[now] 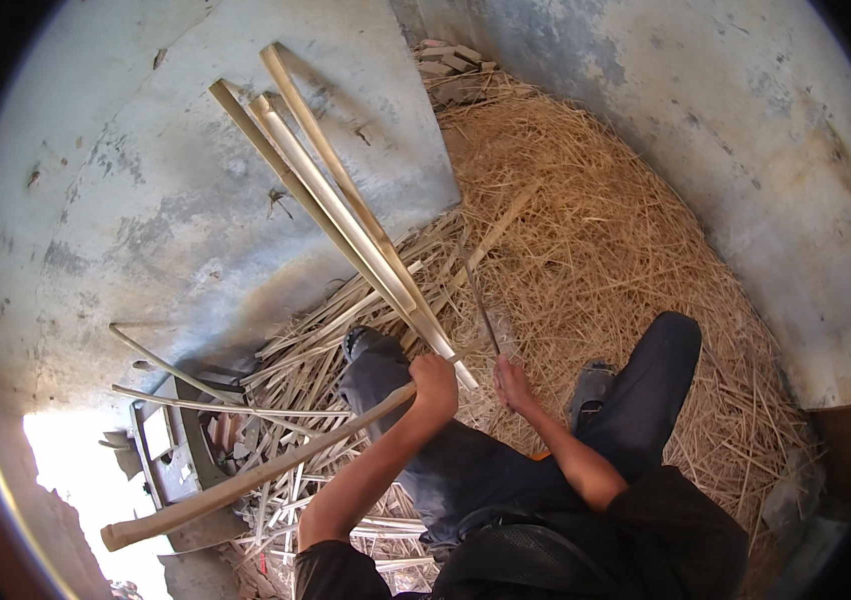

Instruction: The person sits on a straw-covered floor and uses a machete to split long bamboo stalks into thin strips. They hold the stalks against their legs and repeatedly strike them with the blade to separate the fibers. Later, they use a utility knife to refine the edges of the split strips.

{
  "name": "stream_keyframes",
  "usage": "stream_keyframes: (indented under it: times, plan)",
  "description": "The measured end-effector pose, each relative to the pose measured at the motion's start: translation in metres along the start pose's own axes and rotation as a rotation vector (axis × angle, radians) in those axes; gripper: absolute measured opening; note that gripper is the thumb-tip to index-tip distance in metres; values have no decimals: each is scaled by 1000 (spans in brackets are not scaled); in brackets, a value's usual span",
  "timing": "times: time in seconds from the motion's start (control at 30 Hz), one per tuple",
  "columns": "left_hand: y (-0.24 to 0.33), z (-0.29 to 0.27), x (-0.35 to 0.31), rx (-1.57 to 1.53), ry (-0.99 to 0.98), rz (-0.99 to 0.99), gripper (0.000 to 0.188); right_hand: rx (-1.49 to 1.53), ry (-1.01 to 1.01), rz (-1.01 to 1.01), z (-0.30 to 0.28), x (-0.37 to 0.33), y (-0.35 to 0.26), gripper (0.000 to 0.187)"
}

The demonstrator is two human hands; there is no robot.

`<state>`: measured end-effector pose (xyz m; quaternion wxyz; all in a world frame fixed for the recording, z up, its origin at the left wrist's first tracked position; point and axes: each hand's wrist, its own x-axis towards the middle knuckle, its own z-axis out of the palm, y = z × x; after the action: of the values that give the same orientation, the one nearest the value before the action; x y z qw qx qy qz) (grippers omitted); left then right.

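My left hand (433, 386) is closed around a bamboo pole (265, 478). The pole slants from the lower left up to my fist, and a short end of it sticks out toward my right hand. In my right hand (513, 384) is a long, thin, dark tool (482, 305), perhaps a blade seen edge-on, pointing up and away from me. Its handle is hidden in my fingers. Between and beyond my hands stand split bamboo lengths (353, 225), leaning on the wall with their lower ends near my left fist.
Straw-like shavings (585, 220) cover the floor on the right. Thin bamboo strips (320, 345) lie heaped at left. A dark frame-like object (177, 440) stands by the bright opening (65, 470). Pale walls (735, 130) close in, with bricks (453, 60) in the far corner.
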<state>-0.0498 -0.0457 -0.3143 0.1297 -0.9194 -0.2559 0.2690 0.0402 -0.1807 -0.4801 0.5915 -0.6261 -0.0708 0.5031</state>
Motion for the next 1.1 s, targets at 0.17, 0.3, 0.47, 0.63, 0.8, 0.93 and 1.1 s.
stream_keyframes:
  times: [0.17, 0.3, 0.47, 0.63, 0.8, 0.93, 1.1]
  plan:
    - [11, 9, -4, 63, 14, -19, 18, 146, 75, 493, -17, 12, 48, 73]
    - [9, 17, -4, 35, 1, -27, 16, 83, 162, 238, -6, 14, 32, 71]
    - [2, -2, 2, -40, -93, 0, 16, 83, 52, -248, 0, 29, 28, 68]
    - [-7, -17, 11, -108, -144, -5, 20, 47, 253, 452, -13, 29, 74, 65]
    - [-15, -9, 21, -212, -207, -33, 23, 98, 183, 335, -23, 18, 47, 66]
    - [-26, -15, 30, -239, -215, -37, 26, 209, -9, 20, 0, 25, -5, 66]
    - [-28, -21, 35, -263, -269, -17, 28, 41, -85, 246, -4, 20, 3, 68]
